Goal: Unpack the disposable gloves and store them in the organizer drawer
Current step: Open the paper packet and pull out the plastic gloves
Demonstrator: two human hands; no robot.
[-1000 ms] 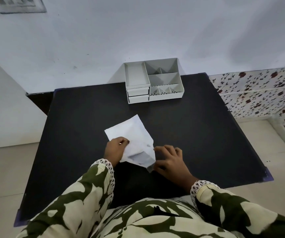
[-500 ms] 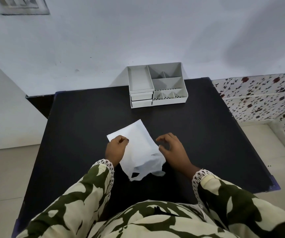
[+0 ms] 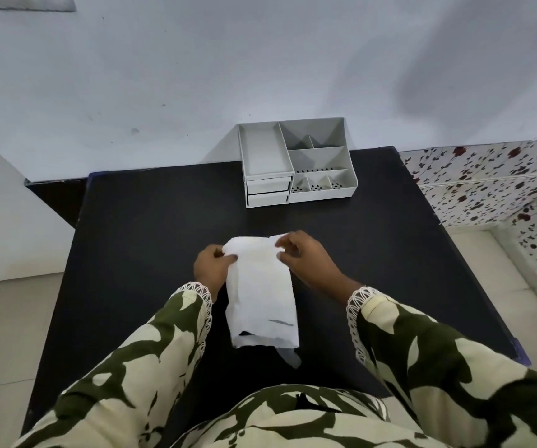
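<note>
- Since half a second ago the white packet has swung round — it lay slanted between the hands, now it hangs straight, long axis running from frame centre down toward the person's body.
- Left hand pinches the packet's far left corner; right hand pinches the far right corner. Both grasp the same top edge, fingers curled onto the paper.
- Packet sits at centre frame over the black table; a clear film tab pokes out of its near end — likely glove material, cannot confirm.
- Organizer stands at upper centre, well apart from the hands, against the wall; both of its small drawers look closed.
- Judgement: unpacking is barely begun. Opening lies nearest the body, so contents would drop or be drawn toward the person; the right hand is slightly nearer the organizer.
</note>
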